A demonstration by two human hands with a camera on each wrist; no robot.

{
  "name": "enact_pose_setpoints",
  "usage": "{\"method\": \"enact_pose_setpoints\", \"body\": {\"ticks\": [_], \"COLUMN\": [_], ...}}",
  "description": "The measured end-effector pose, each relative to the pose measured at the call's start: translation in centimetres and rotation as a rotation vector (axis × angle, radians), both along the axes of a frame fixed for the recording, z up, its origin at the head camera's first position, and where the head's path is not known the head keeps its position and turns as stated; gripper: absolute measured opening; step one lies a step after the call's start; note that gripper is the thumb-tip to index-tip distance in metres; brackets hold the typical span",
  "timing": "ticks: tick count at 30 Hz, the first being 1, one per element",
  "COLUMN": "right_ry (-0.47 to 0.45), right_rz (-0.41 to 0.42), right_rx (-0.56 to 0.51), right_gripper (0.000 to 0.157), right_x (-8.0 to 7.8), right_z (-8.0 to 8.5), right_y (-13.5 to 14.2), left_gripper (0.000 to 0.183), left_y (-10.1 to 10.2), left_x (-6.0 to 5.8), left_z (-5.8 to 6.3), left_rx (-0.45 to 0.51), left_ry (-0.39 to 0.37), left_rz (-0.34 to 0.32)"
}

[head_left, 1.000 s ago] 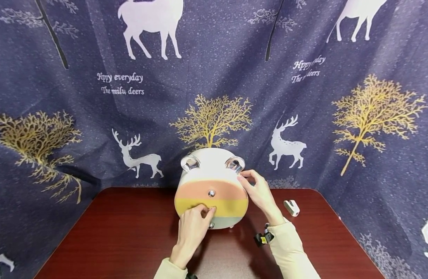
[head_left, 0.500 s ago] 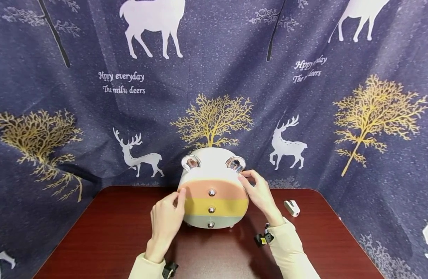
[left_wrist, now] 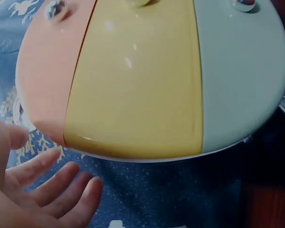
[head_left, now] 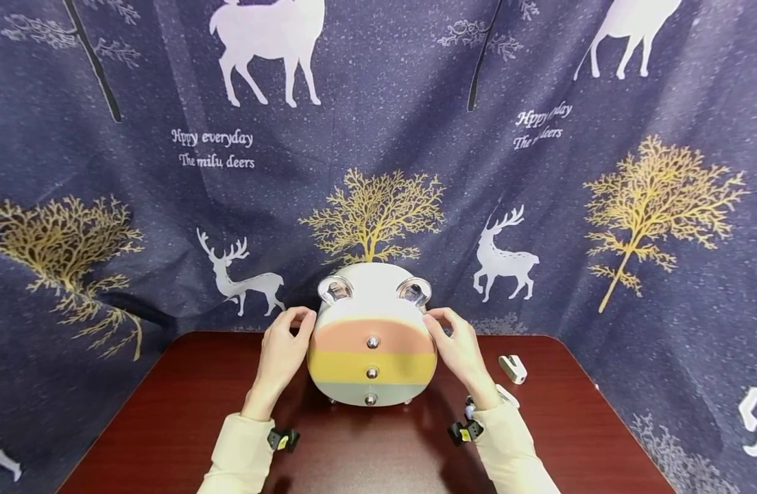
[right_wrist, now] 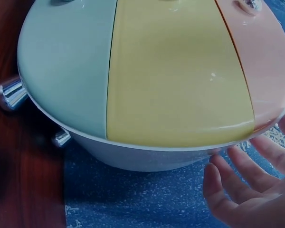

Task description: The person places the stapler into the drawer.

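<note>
My left hand and right hand are relaxed, flanking the drawer box, probably to steady it; metal feet lift it off the bench.

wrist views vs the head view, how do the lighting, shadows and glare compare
Head view: bright, with a pale sheen on the table and shadows either side of the striped cabinet; left wrist view: dimmer and bluish, small white glints on the yellow panel; right wrist view: also dim, a small glint on that panel, the table in dark shadow near the cabinet.
</note>
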State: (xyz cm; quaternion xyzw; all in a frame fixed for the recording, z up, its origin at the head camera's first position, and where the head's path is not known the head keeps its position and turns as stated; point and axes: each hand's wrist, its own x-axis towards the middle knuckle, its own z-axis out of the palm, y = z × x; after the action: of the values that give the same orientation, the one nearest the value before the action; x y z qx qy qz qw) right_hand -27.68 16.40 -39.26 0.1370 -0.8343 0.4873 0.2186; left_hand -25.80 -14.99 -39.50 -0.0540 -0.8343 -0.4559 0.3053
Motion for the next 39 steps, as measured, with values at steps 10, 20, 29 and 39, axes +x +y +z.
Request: {"method": "enact_pose_setpoints", "body": {"ticks": [10,20,29,39], "right_ry": [0.204,0.599,0.579,0.436], "right_rz": [-0.100,-0.074,0.030,0.055], "right_rx": [0.019,0.092,0.199,0.216], "right_gripper": [0.011,0.008,0.010,0.020], "right_x": [2.4,5.6,6.8,5.9], "right_z": [-0.6,-2.0,-4.7,-7.0], "right_y": [-0.2,-2.4,-5.7,-7.7], "left_gripper": [0.035,0.032,0.032,0.028], "left_y": [-0.3,-0.7,-0.7,-0.5], "left_x": [-2.5,-3.5,-3.6,-3.6], "left_z": [0.5,0.5,0.3,-0.1], "left_rx": [0.020,0.027,0.052,0.065], "left_ry": [-0.125,-0.143,-0.123,-0.109], "left_rz": [-0.136,-0.192,-0.199,-0.199]}}
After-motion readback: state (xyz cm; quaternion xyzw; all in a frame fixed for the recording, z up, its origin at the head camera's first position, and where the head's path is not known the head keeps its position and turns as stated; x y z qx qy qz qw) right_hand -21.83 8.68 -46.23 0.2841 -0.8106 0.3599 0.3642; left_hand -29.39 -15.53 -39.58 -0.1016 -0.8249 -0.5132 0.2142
